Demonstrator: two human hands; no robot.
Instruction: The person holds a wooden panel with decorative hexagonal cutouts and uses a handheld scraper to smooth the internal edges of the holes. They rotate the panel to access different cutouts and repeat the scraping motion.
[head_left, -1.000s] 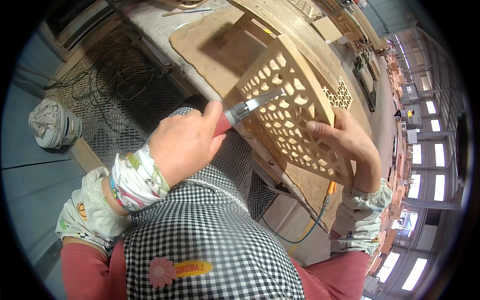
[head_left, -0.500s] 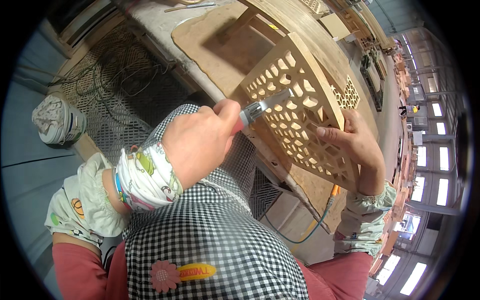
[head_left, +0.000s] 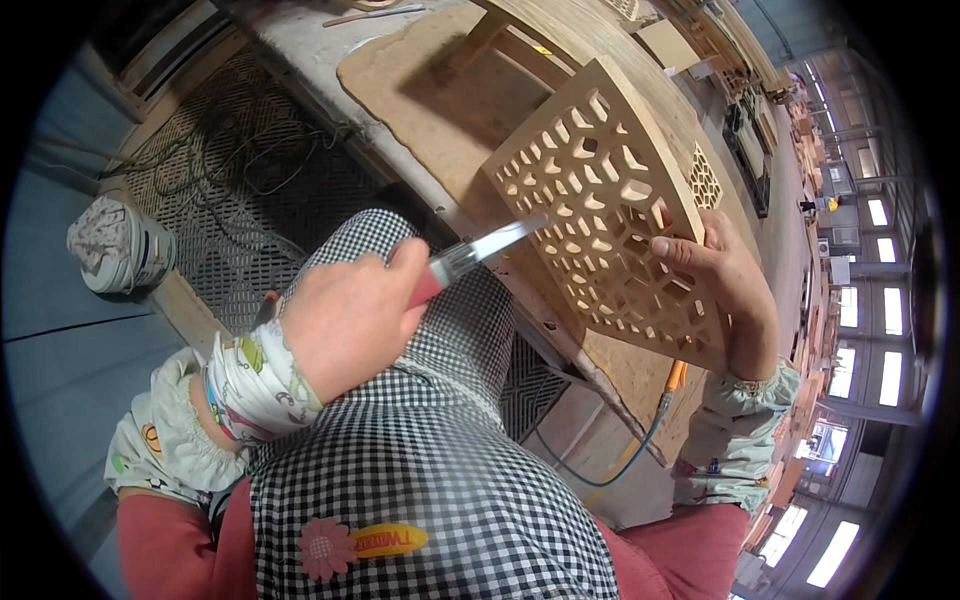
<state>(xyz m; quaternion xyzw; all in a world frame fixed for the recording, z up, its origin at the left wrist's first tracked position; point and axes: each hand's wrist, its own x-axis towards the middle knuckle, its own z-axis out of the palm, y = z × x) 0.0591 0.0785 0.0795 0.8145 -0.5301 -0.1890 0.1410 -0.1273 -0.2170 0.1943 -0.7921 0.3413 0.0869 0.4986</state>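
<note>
Bench (head_left: 300, 45): a long wooden piece (head_left: 600, 40) sits beyond the pierced panel (head_left: 605, 215), partly hidden.
Lattice mat (head_left: 170, 170): white bucket (head_left: 150, 255) alongside.
Panel: tilted above the bench's near edge.
Left hand (head_left: 350, 320): closed around a red-handled bladed tool (head_left: 505, 239), angled toward the panel; contact unclear.
Right hand (head_left: 730, 270): clamped on the panel's right edge, thumb across its face.

- Panel (head_left: 610, 212): smooth, matt wood
- Blade (head_left: 508, 238): shiny metal
- Handle (head_left: 425, 289): smooth, apparently plastic
- Apron (head_left: 430, 470): matt woven cloth
- Bucket (head_left: 155, 255): smooth plastic
</note>
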